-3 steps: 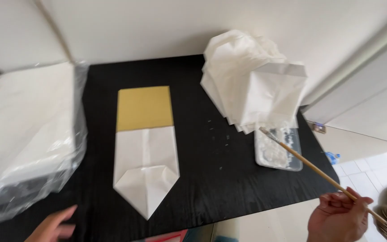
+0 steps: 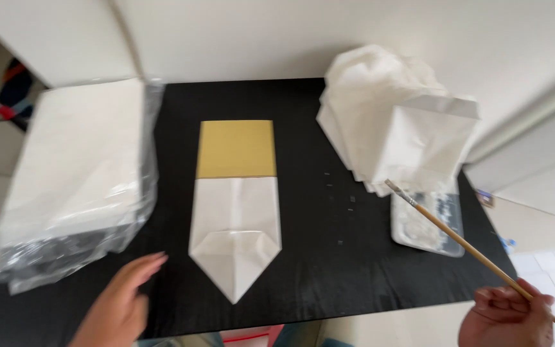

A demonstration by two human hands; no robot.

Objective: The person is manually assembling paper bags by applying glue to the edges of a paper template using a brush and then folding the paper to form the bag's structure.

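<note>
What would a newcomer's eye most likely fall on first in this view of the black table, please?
Probably the folded paper lying flat mid-table, gold at the far end, white and pointed toward the person. Next, the right hand at the lower right holds a thin wooden brush whose tip hangs over a clear tray beside a heap of white paper bags. At left, the left hand hovers near a plastic-wrapped paper stack.

Black table (image 2: pixel 329 270) carries folded paper (image 2: pixel 236 225), wrapped stack (image 2: pixel 78 173), bag pile (image 2: pixel 393 122), tray (image 2: pixel 428 222).
</note>
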